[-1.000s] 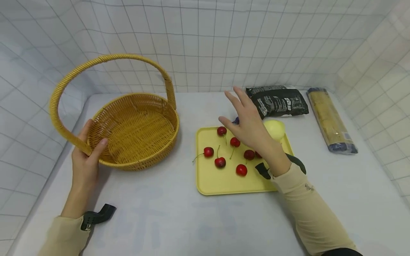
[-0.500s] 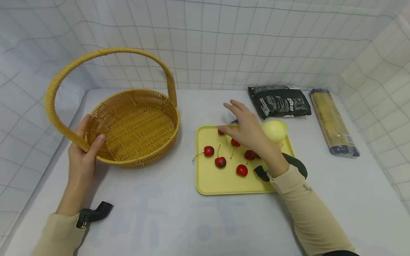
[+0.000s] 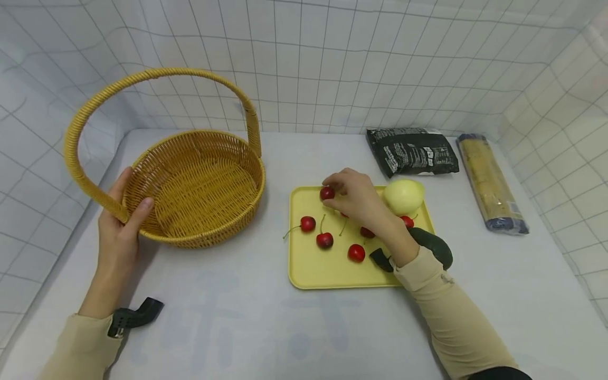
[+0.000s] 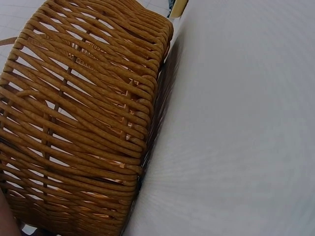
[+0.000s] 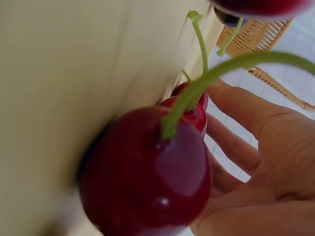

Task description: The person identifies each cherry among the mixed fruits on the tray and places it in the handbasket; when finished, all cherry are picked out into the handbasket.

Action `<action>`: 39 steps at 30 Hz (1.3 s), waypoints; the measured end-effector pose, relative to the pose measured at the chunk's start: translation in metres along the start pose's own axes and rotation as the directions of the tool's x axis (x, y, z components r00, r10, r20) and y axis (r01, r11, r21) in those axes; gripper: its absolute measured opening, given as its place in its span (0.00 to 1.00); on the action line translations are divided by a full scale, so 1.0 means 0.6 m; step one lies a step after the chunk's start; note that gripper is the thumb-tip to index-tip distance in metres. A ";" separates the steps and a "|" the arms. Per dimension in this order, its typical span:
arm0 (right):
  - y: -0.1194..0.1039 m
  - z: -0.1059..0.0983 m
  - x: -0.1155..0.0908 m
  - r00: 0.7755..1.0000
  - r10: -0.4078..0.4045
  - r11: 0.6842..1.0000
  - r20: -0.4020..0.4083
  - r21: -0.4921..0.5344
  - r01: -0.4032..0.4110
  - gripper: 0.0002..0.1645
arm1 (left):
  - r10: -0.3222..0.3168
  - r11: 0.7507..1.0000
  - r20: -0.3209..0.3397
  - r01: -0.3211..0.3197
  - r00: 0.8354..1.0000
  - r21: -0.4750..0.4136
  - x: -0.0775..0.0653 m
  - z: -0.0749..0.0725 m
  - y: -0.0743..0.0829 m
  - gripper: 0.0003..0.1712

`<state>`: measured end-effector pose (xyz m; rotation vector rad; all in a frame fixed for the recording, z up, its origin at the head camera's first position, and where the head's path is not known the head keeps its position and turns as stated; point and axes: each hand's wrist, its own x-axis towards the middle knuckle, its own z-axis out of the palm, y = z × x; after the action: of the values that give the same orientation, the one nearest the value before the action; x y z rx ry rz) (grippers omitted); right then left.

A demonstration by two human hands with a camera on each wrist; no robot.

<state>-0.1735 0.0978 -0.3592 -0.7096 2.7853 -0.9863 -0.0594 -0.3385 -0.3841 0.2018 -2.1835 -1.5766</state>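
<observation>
A yellow wicker basket (image 3: 237, 224) with a tall hooped handle stands on the left; its woven side (image 4: 83, 118) fills much of the left wrist view. My left hand (image 3: 119, 229) grips its rim beside the handle base, thumb inside. At the far edge of a yellow tray (image 3: 304, 272), my right hand (image 3: 356, 199) pinches a dark red cherry (image 3: 326, 193) between thumb and fingers. Several more cherries lie on the tray, including one with its stem to the left (image 3: 307, 224). In the right wrist view, a nearby cherry (image 5: 147, 172) partly covers the hand (image 5: 280, 157).
A pale yellow-green round fruit (image 3: 404, 196) sits at the tray's back right. Below it, a dark green rounded thing (image 3: 433, 246) is partly hidden by my sleeve. Behind lie a black packet (image 3: 413, 152) and a long bag of pasta-like contents (image 3: 491, 182). White gridded cloth walls surround the table.
My right hand has come down toward the tray, and its spread fingers have closed around the far cherry. My left hand keeps its grip on the basket, which has hardly moved.
</observation>
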 end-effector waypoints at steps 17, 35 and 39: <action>0.003 0.003 0.002 0.997 -0.032 0.999 0.069 -0.001 0.033 0.20 | 0.040 0.997 0.048 -0.043 0.998 0.068 -0.003 0.009 0.002 0.39; -0.034 -0.016 -0.014 0.979 -0.196 0.980 -0.054 0.019 0.197 0.21 | 0.052 0.993 0.128 -0.065 0.990 0.099 -0.014 0.022 0.007 0.40; -0.047 -0.024 -0.013 0.966 -0.249 0.968 -0.075 0.007 0.250 0.20 | 0.056 0.993 0.122 -0.069 0.991 0.100 -0.015 0.021 0.008 0.40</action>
<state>-0.1594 0.0905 -0.3309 -1.0639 2.7947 -1.0964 -0.0562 -0.3226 -0.3854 0.0713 -2.3421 -1.4772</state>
